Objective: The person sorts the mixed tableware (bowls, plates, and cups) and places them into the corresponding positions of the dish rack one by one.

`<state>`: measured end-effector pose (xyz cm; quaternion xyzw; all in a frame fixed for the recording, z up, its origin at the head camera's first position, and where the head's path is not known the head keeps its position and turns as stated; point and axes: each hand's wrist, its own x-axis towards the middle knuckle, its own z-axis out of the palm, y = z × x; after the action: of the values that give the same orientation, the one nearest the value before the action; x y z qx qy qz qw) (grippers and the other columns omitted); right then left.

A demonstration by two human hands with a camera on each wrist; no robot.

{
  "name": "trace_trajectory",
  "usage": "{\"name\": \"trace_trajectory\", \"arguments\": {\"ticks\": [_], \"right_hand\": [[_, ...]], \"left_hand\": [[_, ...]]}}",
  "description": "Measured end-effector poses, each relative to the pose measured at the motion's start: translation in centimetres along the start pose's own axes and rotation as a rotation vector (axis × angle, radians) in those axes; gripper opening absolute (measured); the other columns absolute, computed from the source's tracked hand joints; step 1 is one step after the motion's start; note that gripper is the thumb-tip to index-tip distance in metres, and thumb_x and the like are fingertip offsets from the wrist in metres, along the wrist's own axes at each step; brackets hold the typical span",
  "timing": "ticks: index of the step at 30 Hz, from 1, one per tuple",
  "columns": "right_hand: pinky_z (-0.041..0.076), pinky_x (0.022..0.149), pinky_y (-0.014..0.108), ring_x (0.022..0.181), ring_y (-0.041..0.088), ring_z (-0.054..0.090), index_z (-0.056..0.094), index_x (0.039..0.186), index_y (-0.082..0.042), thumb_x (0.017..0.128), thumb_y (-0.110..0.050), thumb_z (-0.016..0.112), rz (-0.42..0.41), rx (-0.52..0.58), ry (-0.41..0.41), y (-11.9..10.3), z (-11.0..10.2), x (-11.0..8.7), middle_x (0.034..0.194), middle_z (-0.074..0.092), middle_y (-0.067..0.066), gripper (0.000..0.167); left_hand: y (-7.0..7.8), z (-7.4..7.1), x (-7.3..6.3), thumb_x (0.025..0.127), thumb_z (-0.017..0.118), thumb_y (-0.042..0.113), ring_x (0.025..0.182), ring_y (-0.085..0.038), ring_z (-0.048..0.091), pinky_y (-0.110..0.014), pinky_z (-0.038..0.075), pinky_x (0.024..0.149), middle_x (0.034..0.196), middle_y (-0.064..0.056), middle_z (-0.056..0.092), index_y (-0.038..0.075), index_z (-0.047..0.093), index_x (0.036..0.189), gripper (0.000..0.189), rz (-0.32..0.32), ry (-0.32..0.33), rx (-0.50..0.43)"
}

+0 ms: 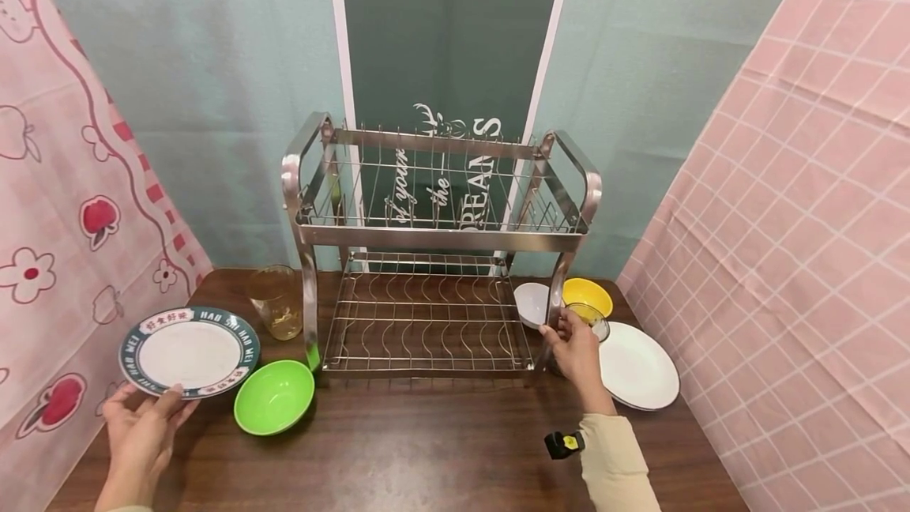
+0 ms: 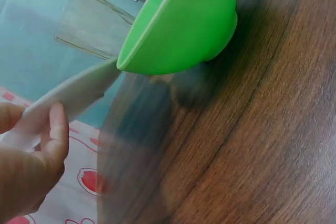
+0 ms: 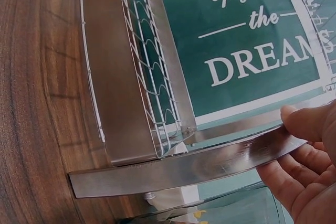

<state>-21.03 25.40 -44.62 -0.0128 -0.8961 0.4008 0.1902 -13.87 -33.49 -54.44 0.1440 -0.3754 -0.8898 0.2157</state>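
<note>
At the left of the head view, my left hand [image 1: 145, 429] pinches the near rim of a white plate [image 1: 188, 355] with a dark green lettered border, thumb on top and fingers underneath. The left wrist view shows the plate [image 2: 68, 95] edge-on, raised at the table's edge. Just right of it sits a green bowl [image 1: 274, 397]. My right hand [image 1: 577, 350] grips the right front leg of a two-tier metal dish rack [image 1: 441, 240]. In the right wrist view, thumb and fingers lie on either side of this leg [image 3: 210, 163].
An amber glass [image 1: 280, 310] stands behind the green bowl. Beyond the rack's right leg are a small white bowl [image 1: 532, 304], a yellow bowl [image 1: 590, 297], a glass partly hidden by my right hand, and a white plate [image 1: 640, 368]. Curtains [image 1: 789, 220] hang around the wooden table [image 1: 426, 449].
</note>
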Motion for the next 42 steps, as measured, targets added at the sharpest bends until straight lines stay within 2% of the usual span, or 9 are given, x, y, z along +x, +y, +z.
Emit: {"name": "trace_trajectory", "arguments": {"ticks": [4,7,13,19,23,29,32,37,42], "right_hand": [[0.051,0.072,0.044,0.086,0.039,0.063,0.056,0.11,0.01,0.081,-0.003,0.07,-0.001,-0.004,0.007,0.1,0.1,0.0,0.096,0.063,0.029,0.035],[0.05,0.073,0.045,0.085,0.039,0.063,0.056,0.11,0.01,0.081,-0.002,0.07,-0.002,-0.001,0.01,0.2,0.1,0.0,0.096,0.063,0.029,0.034],[0.05,0.073,0.045,0.085,0.039,0.063,0.056,0.109,0.01,0.081,-0.002,0.071,-0.001,0.003,0.01,0.3,0.2,0.0,0.096,0.063,0.029,0.034],[0.05,0.071,0.045,0.082,0.038,0.064,0.057,0.108,0.01,0.08,-0.001,0.071,-0.022,0.007,0.033,0.4,0.4,0.0,0.092,0.064,0.028,0.033],[0.051,0.069,0.045,0.081,0.037,0.064,0.057,0.108,0.009,0.08,-0.001,0.071,-0.032,0.012,0.045,0.4,0.4,0.0,0.091,0.064,0.027,0.033],[0.051,0.07,0.044,0.081,0.037,0.064,0.057,0.109,0.009,0.08,-0.002,0.071,-0.033,0.012,0.047,0.5,0.6,-0.1,0.091,0.064,0.027,0.034],[0.05,0.07,0.044,0.081,0.037,0.064,0.056,0.109,0.01,0.081,-0.002,0.071,-0.032,0.013,0.049,0.4,0.6,-0.1,0.091,0.064,0.027,0.034],[0.05,0.071,0.044,0.081,0.036,0.063,0.056,0.111,0.01,0.081,-0.002,0.07,-0.021,0.017,0.05,0.4,0.6,-0.2,0.092,0.064,0.027,0.035],[0.051,0.071,0.043,0.082,0.037,0.063,0.056,0.112,0.01,0.081,-0.002,0.07,-0.016,0.017,0.048,0.5,0.7,-0.2,0.093,0.064,0.028,0.035]], "left_hand": [[-1.4,-2.8,2.2,0.077,0.053,-0.027,0.091,-0.025,0.063,-0.048,0.05,0.068,0.108,-0.012,0.052,0.02,0.022,0.121,0.072,0.069,-0.063,-0.029],[-2.1,-3.9,3.1,0.078,0.051,-0.029,0.098,-0.028,0.06,-0.052,0.047,0.07,0.115,-0.014,0.048,0.022,0.022,0.127,0.076,0.096,-0.078,-0.054],[-2.3,-4.2,3.1,0.077,0.051,-0.03,0.105,-0.03,0.056,-0.053,0.046,0.071,0.125,-0.014,0.042,0.023,0.024,0.129,0.079,0.136,-0.054,-0.088],[-2.3,-3.8,3.3,0.077,0.047,-0.031,0.112,-0.032,0.052,-0.054,0.046,0.071,0.135,-0.016,0.035,0.022,0.025,0.131,0.079,0.217,-0.152,-0.118],[-1.3,-1.5,1.9,0.077,0.048,-0.031,0.102,-0.03,0.059,-0.048,0.05,0.065,0.129,-0.018,0.043,0.019,0.024,0.129,0.076,0.276,-0.192,-0.086],[2.8,6.8,-3.9,0.076,0.047,-0.031,0.085,-0.023,0.063,-0.037,0.053,0.053,0.115,-0.016,0.049,0.015,0.022,0.121,0.07,0.236,-0.024,-0.069],[4.1,9.7,-5.6,0.076,0.044,-0.032,0.082,-0.021,0.063,-0.034,0.053,0.052,0.11,-0.016,0.05,0.015,0.023,0.12,0.068,0.228,0.032,-0.077],[4.5,11.2,-6.3,0.075,0.043,-0.034,0.075,-0.022,0.064,-0.034,0.053,0.051,0.098,-0.019,0.055,0.014,0.026,0.121,0.069,0.264,0.055,-0.1],[4.4,11.7,-6.4,0.075,0.043,-0.034,0.084,-0.024,0.063,-0.035,0.053,0.054,0.108,-0.02,0.052,0.014,0.027,0.123,0.07,0.29,0.037,-0.108]]}}
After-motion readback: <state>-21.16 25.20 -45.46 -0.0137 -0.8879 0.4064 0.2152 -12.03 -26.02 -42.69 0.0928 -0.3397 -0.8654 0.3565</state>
